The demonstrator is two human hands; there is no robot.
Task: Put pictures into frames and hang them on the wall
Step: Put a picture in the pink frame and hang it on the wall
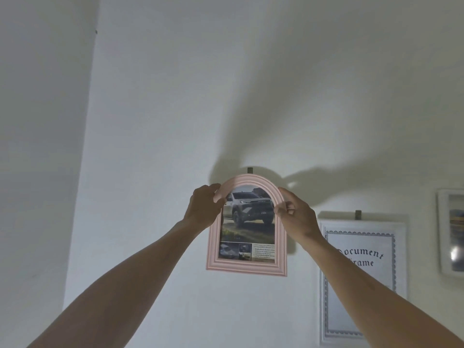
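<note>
A pink arched frame (247, 266) holding a picture of a silver pickup truck is pressed flat against the white wall (175, 96). My left hand (204, 207) grips the arch's upper left edge. My right hand (295, 214) pinches the upper right edge. A small dark hook (250, 170) sticks out of the wall just above the top of the arch; whether the frame hangs on it is hidden.
To the right hangs a white frame (361, 280) reading "Document Frame" from its own dark hook (358, 214). Another white-framed picture (450, 232) is cut off at the right edge. A wall corner (88, 146) runs down the left.
</note>
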